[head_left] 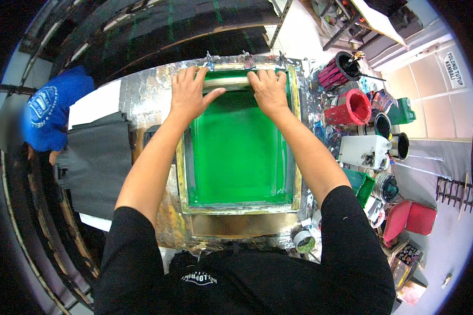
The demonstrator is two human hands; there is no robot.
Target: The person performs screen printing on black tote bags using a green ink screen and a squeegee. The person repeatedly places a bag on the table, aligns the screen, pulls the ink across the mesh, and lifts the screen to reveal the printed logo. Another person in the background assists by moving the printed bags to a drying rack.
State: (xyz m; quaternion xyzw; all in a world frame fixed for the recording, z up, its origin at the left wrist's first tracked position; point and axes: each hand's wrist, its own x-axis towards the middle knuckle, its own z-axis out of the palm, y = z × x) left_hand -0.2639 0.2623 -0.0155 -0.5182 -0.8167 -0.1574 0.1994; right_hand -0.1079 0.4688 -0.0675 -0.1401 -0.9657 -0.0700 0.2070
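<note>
Head view
Left hand [188,94]: palm down at the far end of the screen, fingers laid over the left part of the squeegee, thumb stretched out toward the right beneath it; wrapped on the bar rather than spread flat.
Right hand [268,90]: palm down just beside the left one, fingers curled together over the right part of the squeegee, pressing on it.
Squeegee [231,82]: a pale bar lying crosswise along the screen's far edge, under both hands; only the stretch between them shows.
Screen [236,152]: green mesh in a yellowed frame, flat on the table, reaching from the hands back toward the person's chest.
Clamps [245,59]: metal fittings just beyond the squeegee, at the frame's far rail.
Table [142,94]: paint-smeared, silvery surface around the frame.
Cloth [97,163]: dark grey sheet left of the screen, well apart from the hands.
Buckets [349,107]: red and dark paint pots clustered right of the screen.
Tape roll [304,241]: near the frame's right near corner.
Other person [52,113]: in blue, at far left.
</note>
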